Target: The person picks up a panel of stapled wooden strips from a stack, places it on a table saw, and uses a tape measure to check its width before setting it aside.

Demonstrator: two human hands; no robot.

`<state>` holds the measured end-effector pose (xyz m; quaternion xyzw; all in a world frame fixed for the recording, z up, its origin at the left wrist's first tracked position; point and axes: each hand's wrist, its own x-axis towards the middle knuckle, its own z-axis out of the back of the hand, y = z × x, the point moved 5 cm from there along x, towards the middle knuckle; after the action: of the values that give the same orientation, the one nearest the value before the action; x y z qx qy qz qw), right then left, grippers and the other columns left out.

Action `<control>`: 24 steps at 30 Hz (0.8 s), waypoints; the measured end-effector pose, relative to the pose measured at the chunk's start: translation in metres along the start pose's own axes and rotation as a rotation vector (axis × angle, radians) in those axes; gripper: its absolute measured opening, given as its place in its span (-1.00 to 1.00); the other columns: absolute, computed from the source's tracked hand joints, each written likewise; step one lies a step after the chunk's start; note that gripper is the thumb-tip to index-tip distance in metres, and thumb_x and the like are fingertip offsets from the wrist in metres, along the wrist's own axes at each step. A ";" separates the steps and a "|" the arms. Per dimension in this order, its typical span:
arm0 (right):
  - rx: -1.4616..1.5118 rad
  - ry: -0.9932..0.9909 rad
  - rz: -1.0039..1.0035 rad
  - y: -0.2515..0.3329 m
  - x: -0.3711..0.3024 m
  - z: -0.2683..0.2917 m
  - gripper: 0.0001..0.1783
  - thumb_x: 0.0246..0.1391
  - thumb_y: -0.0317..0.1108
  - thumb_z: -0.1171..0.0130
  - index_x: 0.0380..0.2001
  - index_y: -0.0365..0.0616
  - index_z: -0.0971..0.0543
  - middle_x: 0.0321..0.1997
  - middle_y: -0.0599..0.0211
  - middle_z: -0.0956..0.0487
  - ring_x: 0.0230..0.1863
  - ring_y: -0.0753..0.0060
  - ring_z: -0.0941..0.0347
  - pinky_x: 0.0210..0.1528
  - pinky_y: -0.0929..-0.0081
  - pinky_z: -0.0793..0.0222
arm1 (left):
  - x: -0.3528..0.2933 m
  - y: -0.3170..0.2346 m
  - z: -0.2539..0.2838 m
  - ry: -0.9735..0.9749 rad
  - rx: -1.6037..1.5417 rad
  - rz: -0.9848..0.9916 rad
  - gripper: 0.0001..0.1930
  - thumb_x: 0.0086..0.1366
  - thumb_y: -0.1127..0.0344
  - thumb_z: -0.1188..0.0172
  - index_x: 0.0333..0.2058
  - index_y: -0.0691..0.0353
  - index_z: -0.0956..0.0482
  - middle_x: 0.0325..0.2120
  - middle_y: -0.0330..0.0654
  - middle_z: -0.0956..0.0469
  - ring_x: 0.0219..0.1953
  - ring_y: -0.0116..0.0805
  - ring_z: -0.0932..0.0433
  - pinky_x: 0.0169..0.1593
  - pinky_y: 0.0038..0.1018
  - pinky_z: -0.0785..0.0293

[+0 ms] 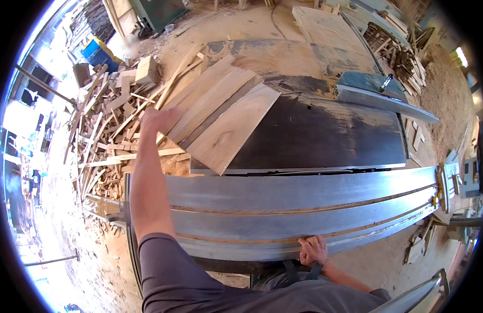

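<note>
Two hands (157, 121) (313, 249), four stacked boards (220, 112)

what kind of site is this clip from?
Most likely a woodworking shop or sawmill. The left hand reaches to a stack of planks on a big machine table, the right hand grips its metal edge, and offcuts and sawdust cover the floor.

boards (220, 117) on table (325, 135) – scrap pile (103, 135) left
</note>
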<state>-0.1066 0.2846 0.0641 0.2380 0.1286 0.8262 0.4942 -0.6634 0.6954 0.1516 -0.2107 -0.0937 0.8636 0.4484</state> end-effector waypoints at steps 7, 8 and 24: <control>0.042 0.043 0.008 -0.002 -0.011 0.003 -0.51 -0.28 -0.54 -0.14 -0.13 -0.16 -0.61 -0.33 0.20 -0.41 -0.24 0.02 -0.39 -0.24 0.09 -0.35 | -0.154 0.036 0.128 -0.220 -0.253 -0.227 -0.58 0.27 0.05 -0.26 -0.26 0.39 -0.75 -0.57 -0.24 -0.64 -0.53 -0.33 -0.60 -0.41 -0.35 -0.52; 0.071 0.042 0.019 0.002 -0.011 0.003 -0.52 -0.27 -0.54 -0.14 -0.13 -0.16 -0.61 -0.33 0.19 -0.41 -0.24 0.01 -0.39 -0.23 0.09 -0.34 | -0.187 0.043 0.139 -0.259 -0.518 -0.181 -0.62 0.25 0.09 -0.28 -0.26 0.37 -0.76 -0.59 -0.28 -0.61 -0.57 -0.38 -0.57 -0.47 -0.39 -0.49; 0.746 0.459 -0.060 0.003 -0.019 0.014 -0.72 0.03 -0.43 -0.19 -0.15 -0.22 -0.62 -0.22 0.18 -0.61 -0.17 0.17 -0.52 -0.05 0.27 -0.40 | -0.560 0.026 0.133 -0.816 -0.073 0.102 -0.74 0.12 0.23 -0.30 -0.28 0.23 -0.79 -0.42 -0.05 -0.74 -0.36 -0.25 -0.71 -0.16 -0.36 -0.60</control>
<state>-0.0944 0.2665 0.0720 0.2068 0.5316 0.7399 0.3567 -0.4572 0.2282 0.4175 0.1289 -0.2840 0.8934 0.3234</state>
